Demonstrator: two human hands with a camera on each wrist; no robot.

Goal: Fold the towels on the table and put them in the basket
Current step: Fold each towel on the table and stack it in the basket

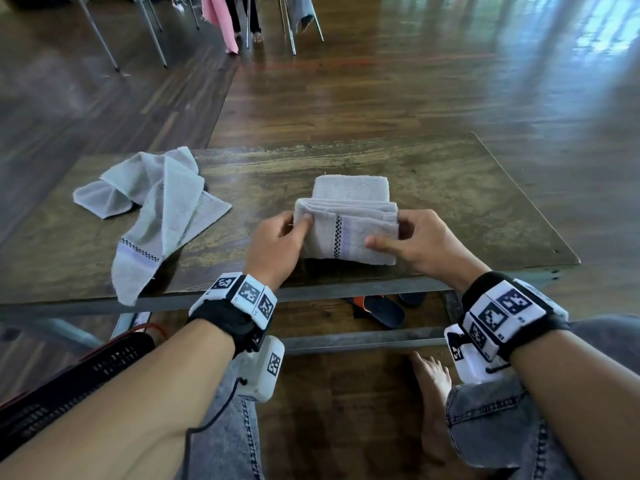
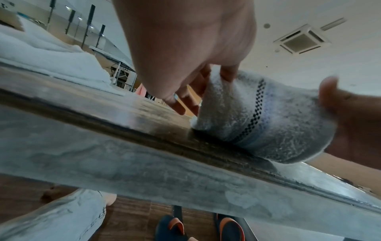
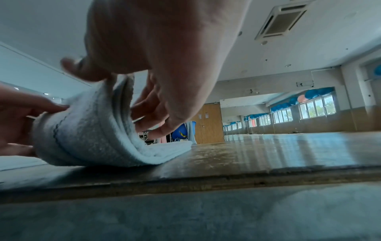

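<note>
A grey-white towel [image 1: 349, 233] with a black checkered stripe lies half folded near the table's front edge, its near half raised and curling over the far half. My left hand [image 1: 277, 244] pinches the fold's left end, thumb on top. My right hand [image 1: 412, 240] pinches the right end, its thumb laid across the front face. The left wrist view shows the towel [image 2: 257, 120] pinched by the left hand [image 2: 198, 81]. In the right wrist view the right hand [image 3: 132, 91] grips the layered towel [image 3: 90, 133]. A second, crumpled towel [image 1: 152, 209] lies at the table's left. No basket is in view.
The wooden table [image 1: 450, 188] has a metal front rail [image 1: 346, 292]. Sandals [image 1: 381, 311] lie on the floor under it. A black crate-like object [image 1: 69, 386] sits at my lower left. Chair legs [image 1: 152, 32] and a person's feet stand far behind.
</note>
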